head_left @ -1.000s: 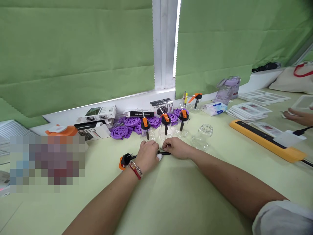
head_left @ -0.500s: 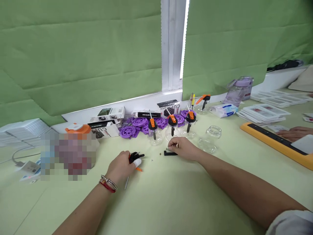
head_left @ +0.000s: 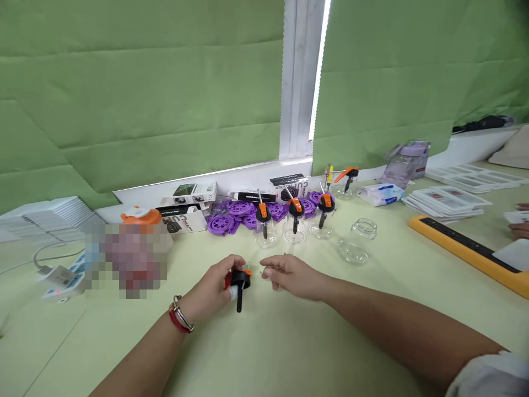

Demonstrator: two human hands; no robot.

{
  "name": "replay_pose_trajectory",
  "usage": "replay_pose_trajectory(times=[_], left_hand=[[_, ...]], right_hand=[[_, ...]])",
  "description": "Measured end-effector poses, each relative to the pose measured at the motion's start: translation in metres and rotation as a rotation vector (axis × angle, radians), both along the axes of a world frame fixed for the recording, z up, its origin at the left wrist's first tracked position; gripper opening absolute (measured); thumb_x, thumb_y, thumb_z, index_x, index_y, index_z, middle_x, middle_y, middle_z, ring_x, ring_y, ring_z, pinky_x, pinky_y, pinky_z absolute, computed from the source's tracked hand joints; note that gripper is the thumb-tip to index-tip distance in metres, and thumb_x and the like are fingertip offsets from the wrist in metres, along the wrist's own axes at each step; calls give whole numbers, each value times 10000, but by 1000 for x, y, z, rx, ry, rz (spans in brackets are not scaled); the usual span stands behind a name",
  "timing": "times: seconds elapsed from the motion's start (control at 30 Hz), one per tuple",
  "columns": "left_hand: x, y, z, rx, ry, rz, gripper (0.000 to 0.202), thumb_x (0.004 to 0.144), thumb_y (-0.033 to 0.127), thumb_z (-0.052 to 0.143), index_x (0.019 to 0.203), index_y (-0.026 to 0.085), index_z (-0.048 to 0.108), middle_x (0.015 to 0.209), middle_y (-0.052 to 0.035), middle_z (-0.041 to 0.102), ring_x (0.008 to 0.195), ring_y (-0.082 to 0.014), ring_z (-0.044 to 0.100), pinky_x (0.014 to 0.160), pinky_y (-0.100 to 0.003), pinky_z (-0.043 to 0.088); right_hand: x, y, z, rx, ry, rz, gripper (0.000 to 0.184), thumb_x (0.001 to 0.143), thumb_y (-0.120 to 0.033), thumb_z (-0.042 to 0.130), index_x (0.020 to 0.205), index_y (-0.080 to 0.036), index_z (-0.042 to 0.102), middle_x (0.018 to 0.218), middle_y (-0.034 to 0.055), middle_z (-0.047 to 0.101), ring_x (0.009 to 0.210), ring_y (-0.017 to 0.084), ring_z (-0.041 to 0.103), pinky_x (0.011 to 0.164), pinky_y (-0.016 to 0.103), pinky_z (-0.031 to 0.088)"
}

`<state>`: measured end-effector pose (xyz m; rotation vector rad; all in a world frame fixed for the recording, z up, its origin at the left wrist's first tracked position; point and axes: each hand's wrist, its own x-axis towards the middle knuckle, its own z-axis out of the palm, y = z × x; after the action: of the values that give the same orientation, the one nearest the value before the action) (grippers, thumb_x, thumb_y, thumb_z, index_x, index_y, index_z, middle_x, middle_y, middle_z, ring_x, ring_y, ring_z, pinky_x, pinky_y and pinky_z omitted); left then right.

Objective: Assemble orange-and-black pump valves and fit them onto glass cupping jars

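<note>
Now left hand [head_left: 210,288] grips a slim black-and-orange plastic pump cap [head_left: 239,282].

We read the large black letters "CUR" on the side of the white carton [head_left: 184,223] lying left of the purple discs [head_left: 223,223]; the smaller print under them is too fine for us. The upright carton [head_left: 289,183] behind the discs shows the same big letters, partly covered. The flat black box [head_left: 252,196] carries a white line, and the stacked cards [head_left: 446,199] carry print; we cannot read either.
</note>
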<state>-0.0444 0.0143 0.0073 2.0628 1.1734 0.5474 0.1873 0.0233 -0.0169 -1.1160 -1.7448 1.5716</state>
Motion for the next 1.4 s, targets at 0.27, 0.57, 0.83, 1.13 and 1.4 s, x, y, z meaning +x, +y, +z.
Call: replay_pose_trajectory(times=[0.27,0.57,0.83,1.13,1.4], left_hand=[[5,-14,21,126,41,-139,424,670,59,514,1063,219,500,1013,-37,589,904,-161,561,817,-288,459],[-27,5,26,109,254,54,500,671,101,488,1149,232,561,1053,-58,558,852,-186,569,772,-303,466],[-20,8,11,129,365,217,506,712,118,452,1200,192,563,1128,-88,496,842,-191,580,745,-312,480],[-8,-1,11,216,300,196,532,732,144,479,1258,228,479,1173,-100,472,776,-169,559,694,-307,471],[-31,18,7,-26,295,270,464,779,253,435,1230,182,520,854,-49,588,719,-179,558,679,-309,460]], right_hand=[[-36,21,14,-190,177,-131,261,807,-386,564,675,-169,504,517,-57,432,419,54,300,420,204,223],[-45,15,-5,987,-583,222,211,839,-95,442,931,-152,624,900,95,630,824,188,562,733,300,410],[-50,10,-4,854,-606,245,206,854,-86,418,835,-147,614,855,75,590,785,164,546,672,263,394],[-63,8,12,87,-183,-10,319,810,-413,504,596,-176,496,472,-60,362,412,71,295,410,220,232],[-45,34,18,259,-155,-256,358,791,-449,484,549,-196,415,486,-46,349,436,90,316,419,235,239]])
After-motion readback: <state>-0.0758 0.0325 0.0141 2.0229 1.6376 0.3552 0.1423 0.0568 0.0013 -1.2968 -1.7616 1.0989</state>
